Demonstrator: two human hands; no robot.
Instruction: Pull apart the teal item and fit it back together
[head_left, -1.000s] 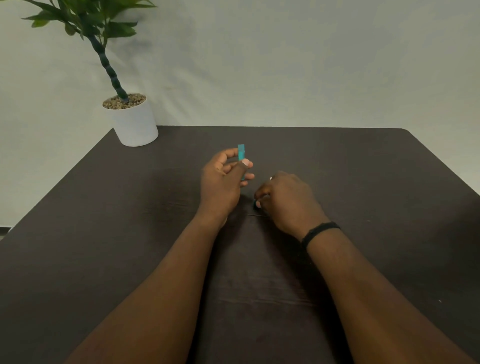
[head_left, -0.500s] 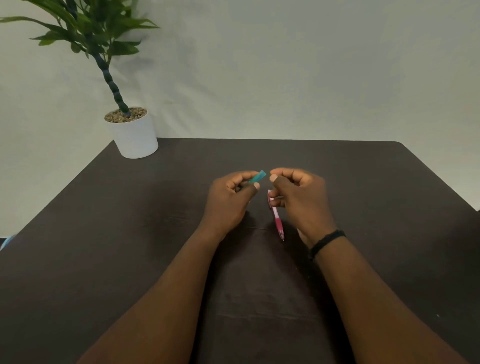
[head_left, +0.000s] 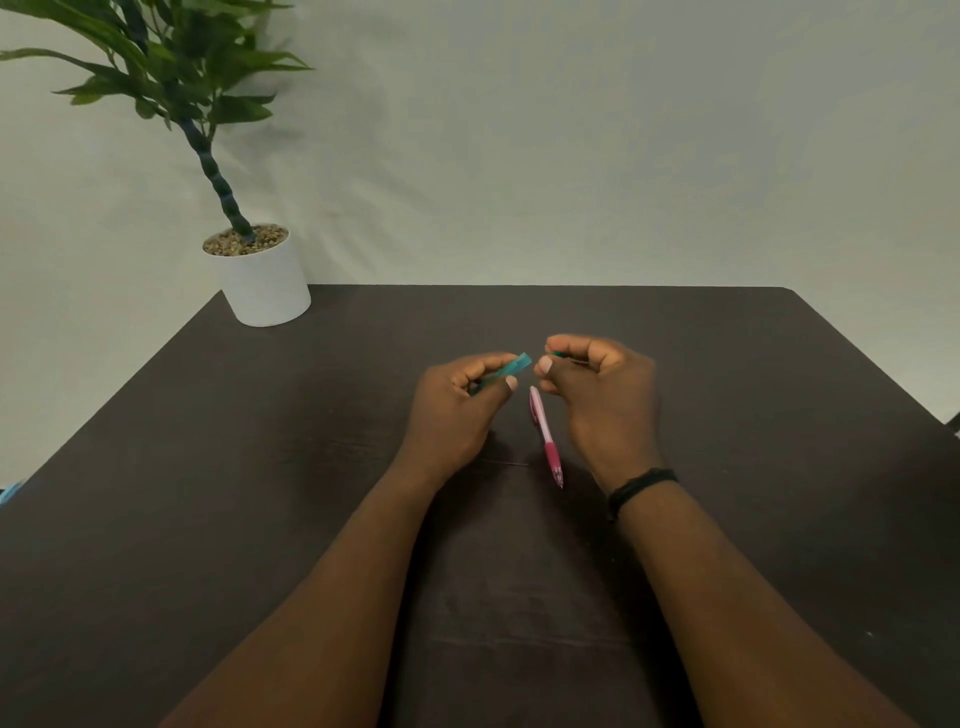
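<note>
Above the middle of the tabletop (head_left: 260, 493) the left hand (head_left: 457, 410) pinches a teal cap (head_left: 511, 366) and the right hand (head_left: 597, 395) has its grip closed on a thin green piece (head_left: 558, 355) (mostly hidden), so a bad aim could make one slip down beside the pink pen (head_left: 545, 436).

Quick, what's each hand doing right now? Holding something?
Left hand: grips a teal pen barrel.
Right hand: fingers curled, pinching a small dark-green piece; too blurred to name.
</note>
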